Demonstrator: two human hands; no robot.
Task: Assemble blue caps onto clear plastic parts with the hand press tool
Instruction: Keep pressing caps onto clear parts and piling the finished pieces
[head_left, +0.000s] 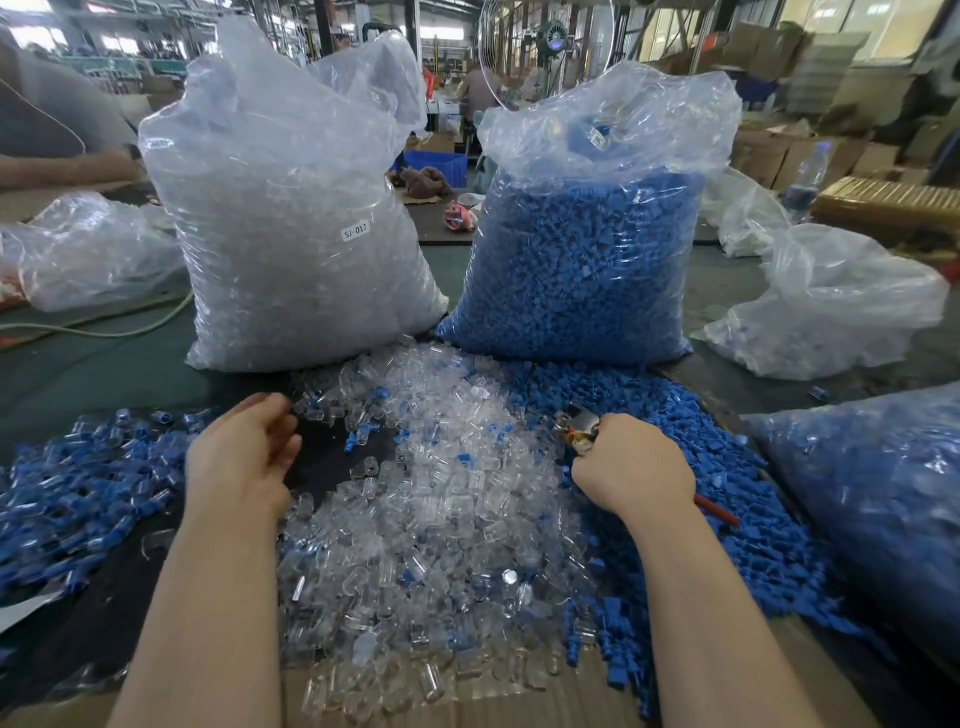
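Right hand (631, 467) gripping the hand press tool (576, 427) over blue caps (727, 519) — likely ready to load | left hand (244, 452) hovering loose-fingered, holding nothing | clear plastic parts (441, 493) lying mid-table, finished pieces (78, 493) toward the left edge — sorted within reach

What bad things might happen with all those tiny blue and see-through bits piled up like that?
The clear parts and blue caps piles already overlap in the middle, so they may get more mixed and slow the picking. Clear pieces lie right at the near cardboard edge and might slide off. The right hand grips the press tool close to its metal head, so a finger could get pinched.
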